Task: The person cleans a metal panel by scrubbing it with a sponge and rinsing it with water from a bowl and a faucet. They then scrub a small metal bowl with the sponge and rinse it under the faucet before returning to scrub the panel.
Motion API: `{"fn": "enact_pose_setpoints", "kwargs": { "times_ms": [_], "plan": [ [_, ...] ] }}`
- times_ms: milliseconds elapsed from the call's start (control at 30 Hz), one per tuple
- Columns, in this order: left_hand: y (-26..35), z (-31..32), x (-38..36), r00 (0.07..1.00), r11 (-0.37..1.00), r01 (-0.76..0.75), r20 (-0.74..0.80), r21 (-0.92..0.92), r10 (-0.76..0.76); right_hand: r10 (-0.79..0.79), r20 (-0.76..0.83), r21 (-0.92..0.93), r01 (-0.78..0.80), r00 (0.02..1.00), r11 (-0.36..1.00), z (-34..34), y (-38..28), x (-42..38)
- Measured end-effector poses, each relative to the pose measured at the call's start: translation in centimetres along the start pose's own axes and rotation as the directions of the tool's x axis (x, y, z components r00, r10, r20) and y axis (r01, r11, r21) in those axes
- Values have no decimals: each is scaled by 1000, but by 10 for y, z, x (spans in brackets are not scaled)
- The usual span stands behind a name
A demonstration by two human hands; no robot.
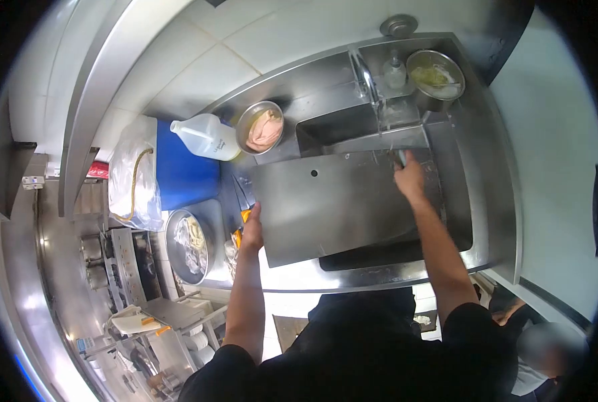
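A large flat metal sheet (339,201) with a small round hole lies tilted over the steel sink (463,194). My left hand (252,231) grips its left edge, with the fingers partly hidden. At the sheet's upper right corner, my right hand (409,175) is closed round something small that I cannot make out. Just above that hand is the faucet (366,77), with what looks like water falling from it.
A steel bowl with pink cloth (264,130) and a plastic jug (206,137) stand beyond the sheet. A pot (436,104) is at the back right, a blue box (185,167) and basin (172,238) at the left. Another person (537,348) is at the lower right.
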State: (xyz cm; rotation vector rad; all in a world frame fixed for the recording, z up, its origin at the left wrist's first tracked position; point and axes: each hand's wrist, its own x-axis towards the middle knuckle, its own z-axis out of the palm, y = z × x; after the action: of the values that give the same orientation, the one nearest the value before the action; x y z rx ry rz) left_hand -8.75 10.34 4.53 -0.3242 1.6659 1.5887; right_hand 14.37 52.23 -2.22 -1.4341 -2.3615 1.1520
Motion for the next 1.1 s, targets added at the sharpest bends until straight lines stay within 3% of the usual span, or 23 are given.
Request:
{"fn": "enact_pose_setpoints", "kwargs": {
  "times_ms": [33,100,200,233,333,400,500,567,667,733,800,900,967,1100],
  "plan": [
    [5,8,-9,998,996,69,-1,-55,-69,42,3,-23,-42,999,999,33,9,-5],
    [9,13,-14,998,998,60,15,-25,-60,134,10,-68,-133,991,989,86,23,-18],
    [-9,-10,6,995,997,68,70,-35,-66,-80,-174,-146,54,982,988,133,14,-46],
    [-11,-15,12,993,996,72,94,-52,-66,-58,-229,-62,45,972,997,144,3,-52],
    [-16,-19,17,998,998,53,-42,17,-53,-321,-275,-178,280,906,943,177,-45,-87],
    [-16,-21,17,997,997,77,33,1,-77,-449,-281,41,478,848,877,197,-89,-113],
    [-3,-4,-1,984,992,90,163,-82,-76,-637,-270,57,672,723,739,187,-171,-157],
    [-10,-17,8,984,991,93,162,-92,-77,-679,-232,145,715,697,684,170,-200,-173],
    [-5,-10,2,955,991,87,293,-98,-55,-745,-52,165,741,666,651,181,-138,-136],
    [-3,-6,4,977,995,91,196,-46,-80,-570,-221,63,595,792,802,191,-75,-89],
    [-13,-14,6,988,994,107,117,-21,-104,-418,-398,-154,390,816,908,174,-64,-69],
    [-13,-13,16,992,994,112,57,-6,-111,-471,-188,71,490,862,869,175,-103,-105],
    [12,18,-18,991,991,137,-3,4,-137,-612,-55,125,613,789,780,174,-150,-153],
    [-3,-2,-1,986,984,147,88,-101,-138,-759,-112,152,766,641,625,184,-224,-146]
  ]
}}
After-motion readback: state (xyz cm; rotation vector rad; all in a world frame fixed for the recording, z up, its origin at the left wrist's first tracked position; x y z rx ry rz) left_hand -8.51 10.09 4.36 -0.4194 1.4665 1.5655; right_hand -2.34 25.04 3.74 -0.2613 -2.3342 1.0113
